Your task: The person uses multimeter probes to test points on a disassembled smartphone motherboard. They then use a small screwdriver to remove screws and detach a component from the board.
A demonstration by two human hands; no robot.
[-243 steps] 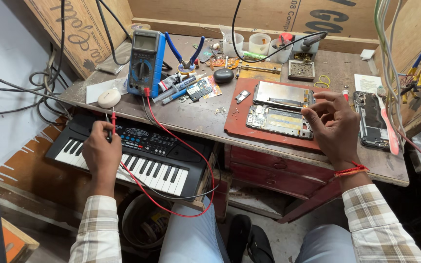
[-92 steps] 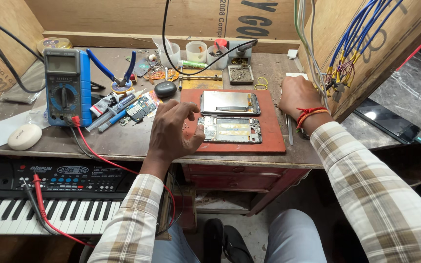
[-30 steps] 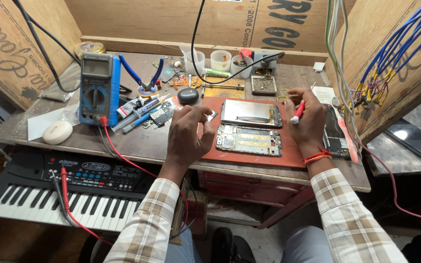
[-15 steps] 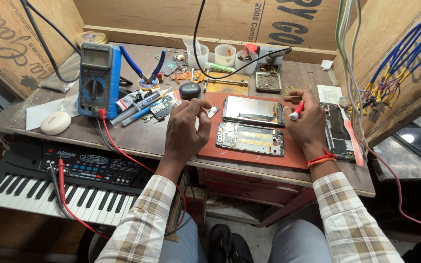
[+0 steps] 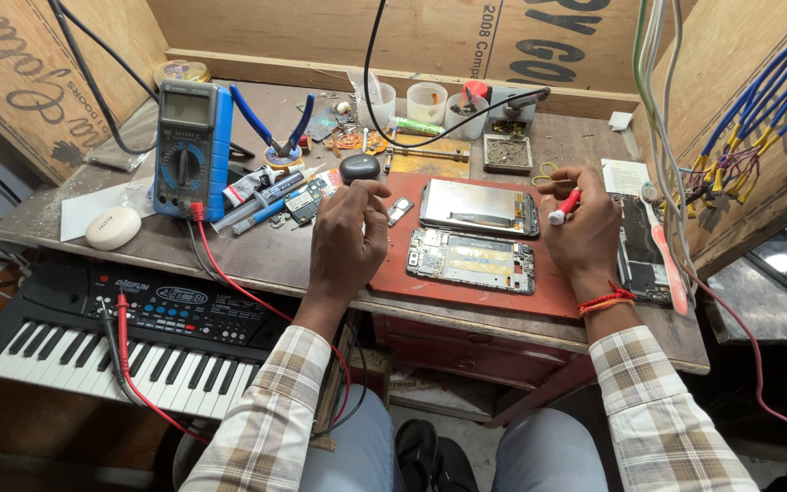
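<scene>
The wooden bench (image 5: 229, 260) is crowded, and that is the main hazard: an elbow swing could catch the keyboard (image 5: 129, 337) hanging off its near left edge, or drag the red lead (image 5: 229, 282) that trails down from the blue multimeter (image 5: 189, 150) and tip the meter over. On the red mat (image 5: 393, 278) in the middle lie an opened phone body (image 5: 471, 260) and, just beyond it, its screen panel (image 5: 477, 207); both are exposed, so a dropped tool could likely scratch or crack them. The right hand (image 5: 585, 232) has its fingers clamped on a small red-and-white tool (image 5: 565, 207) just right of the panel; a slip could jab the board. The left hand (image 5: 348, 237) hovers at the mat's left edge, fingers pinched together; whether they hold some tiny part cannot be told, and such a part could easily be lost.
</scene>
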